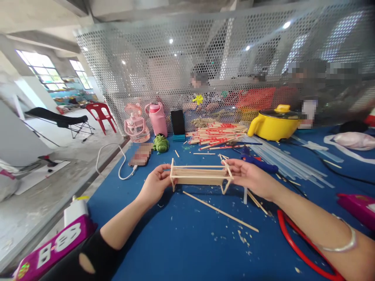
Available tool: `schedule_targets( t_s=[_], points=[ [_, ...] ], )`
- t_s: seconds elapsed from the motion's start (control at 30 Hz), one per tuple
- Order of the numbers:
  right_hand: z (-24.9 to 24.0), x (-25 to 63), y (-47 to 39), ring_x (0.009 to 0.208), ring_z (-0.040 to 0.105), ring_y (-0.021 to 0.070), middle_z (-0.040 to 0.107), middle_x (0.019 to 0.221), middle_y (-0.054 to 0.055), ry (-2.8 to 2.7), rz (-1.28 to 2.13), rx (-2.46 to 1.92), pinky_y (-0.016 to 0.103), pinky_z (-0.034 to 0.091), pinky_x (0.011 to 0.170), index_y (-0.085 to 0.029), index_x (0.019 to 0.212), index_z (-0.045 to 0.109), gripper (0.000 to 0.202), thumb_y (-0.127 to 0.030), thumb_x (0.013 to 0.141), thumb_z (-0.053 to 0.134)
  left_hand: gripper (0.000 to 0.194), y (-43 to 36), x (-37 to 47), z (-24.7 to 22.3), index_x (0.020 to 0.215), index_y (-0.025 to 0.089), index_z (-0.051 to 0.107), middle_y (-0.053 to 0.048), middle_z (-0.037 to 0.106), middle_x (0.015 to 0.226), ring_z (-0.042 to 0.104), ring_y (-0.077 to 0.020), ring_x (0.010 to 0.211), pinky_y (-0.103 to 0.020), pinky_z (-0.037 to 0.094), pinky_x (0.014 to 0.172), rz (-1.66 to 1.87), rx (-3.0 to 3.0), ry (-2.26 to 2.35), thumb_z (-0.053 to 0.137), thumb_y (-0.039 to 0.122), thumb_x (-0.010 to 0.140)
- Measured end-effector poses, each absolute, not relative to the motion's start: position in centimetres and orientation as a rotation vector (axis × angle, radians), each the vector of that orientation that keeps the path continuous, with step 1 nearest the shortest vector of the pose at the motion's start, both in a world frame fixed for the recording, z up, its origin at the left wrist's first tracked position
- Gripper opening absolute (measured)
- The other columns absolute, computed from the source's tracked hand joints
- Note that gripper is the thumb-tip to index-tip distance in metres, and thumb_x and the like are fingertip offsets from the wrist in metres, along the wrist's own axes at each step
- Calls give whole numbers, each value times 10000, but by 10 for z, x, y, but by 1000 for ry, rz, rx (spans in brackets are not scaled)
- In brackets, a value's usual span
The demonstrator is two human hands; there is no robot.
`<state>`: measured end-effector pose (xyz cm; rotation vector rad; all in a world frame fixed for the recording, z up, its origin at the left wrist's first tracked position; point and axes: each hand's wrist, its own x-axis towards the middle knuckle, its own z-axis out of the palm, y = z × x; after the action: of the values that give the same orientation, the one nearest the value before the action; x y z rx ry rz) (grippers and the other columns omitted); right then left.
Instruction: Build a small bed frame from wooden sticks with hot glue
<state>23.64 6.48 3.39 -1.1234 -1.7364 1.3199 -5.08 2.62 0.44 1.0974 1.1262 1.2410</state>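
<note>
A small frame built of wooden sticks (200,176), shaped like a tiny bench, is held level between my hands just at the blue tabletop. My left hand (156,182) pinches its left end, thumb and fingers about the end sticks. At the opposite end my right hand (249,177) grips the upright sticks with its fingertips. One loose wooden stick (221,211) lies slantwise in front of the frame. Close to my right hand are a blue glue gun (259,162) and a short clear glue stick (245,196).
Behind lie a heap of wrapped chopsticks (216,134), a yellow electric pot (275,125) and several long glue sticks (293,160). A phone (141,154) with a white cable, green yarn (161,144) and a pink bottle (158,119) stand left. A perforated metal screen (164,70) bounds the table.
</note>
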Motion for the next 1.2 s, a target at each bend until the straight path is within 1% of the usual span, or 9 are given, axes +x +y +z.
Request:
schedule_targets(
  t_s=[0.2, 0.33, 0.53, 0.6, 0.67, 0.73, 0.8, 0.97, 1.2],
  points=[
    [79, 247, 67, 634, 602, 145, 619, 787, 30, -1578, 705, -1292, 257, 475, 544, -202, 918, 515, 256, -336, 714, 593, 300, 23, -63, 13, 898, 194, 515, 0, 640, 857, 595, -82, 615, -196, 433, 526, 1329, 1065, 1220, 669, 373, 712],
    [115, 220, 61, 533, 568, 122, 614, 590, 2, -2000, 319, -1240, 255, 441, 554, -191, 739, 608, 249, -429, 786, 551, 321, 28, -72, 9, 733, 155, 573, 16, 577, 606, 505, -71, 483, -200, 377, 466, 1305, 1189, 1511, 586, 475, 738],
    [113, 155, 72, 656, 591, 134, 671, 708, 27, -2551, 259, -963, 260, 415, 623, -184, 750, 668, 317, -379, 863, 444, 218, 25, -75, 3, 717, 138, 643, -37, 644, 591, 530, -111, 476, -239, 388, 466, 1162, 1301, 1575, 639, 354, 689],
    [105, 142, 81, 765, 594, 153, 679, 871, 46, -2646, 282, -867, 255, 425, 670, -174, 937, 662, 233, -295, 772, 550, 154, 19, -74, 5, 747, 143, 640, -60, 685, 703, 581, -135, 557, -257, 427, 518, 1170, 1337, 1599, 654, 273, 665],
    [99, 134, 88, 801, 589, 163, 670, 950, 58, -2719, 327, -848, 246, 431, 675, -161, 1050, 638, 381, -247, 681, 610, 259, 13, -70, 8, 893, 159, 636, -84, 693, 940, 634, -186, 809, -289, 478, 672, 1170, 1445, 1555, 663, 194, 637],
    [96, 129, 92, 746, 588, 156, 681, 899, 46, -2774, 389, -877, 237, 422, 626, -163, 1033, 660, 383, -283, 672, 621, 495, 8, -60, 9, 1114, 188, 573, -87, 626, 1157, 566, -218, 1066, -328, 453, 853, 1169, 1587, 1484, 675, 172, 630],
    [95, 125, 93, 676, 579, 139, 687, 808, 19, -2807, 436, -886, 226, 390, 569, -180, 965, 691, 313, -318, 695, 612, 588, 5, -47, 9, 1237, 211, 495, -76, 591, 1223, 526, -217, 1133, -348, 412, 934, 1206, 1660, 1463, 667, 216, 675],
    [95, 120, 89, 573, 538, 107, 652, 625, -17, -2810, 442, -887, 216, 292, 499, -186, 776, 725, 167, -282, 720, 600, 316, 6, -22, 5, 1119, 194, 602, -43, 694, 985, 621, -178, 884, -285, 460, 791, 1328, 1654, 1617, 515, 278, 827],
    [94, 113, 91, 490, 484, 93, 616, 529, -18, -2809, 418, -902, 219, 264, 460, -163, 646, 701, 176, -320, 668, 624, 256, 5, -22, 8, 1002, 209, 675, 9, 683, 745, 577, -136, 654, -212, 398, 597, 1314, 1758, 1728, 477, 243, 843]
  ],
)
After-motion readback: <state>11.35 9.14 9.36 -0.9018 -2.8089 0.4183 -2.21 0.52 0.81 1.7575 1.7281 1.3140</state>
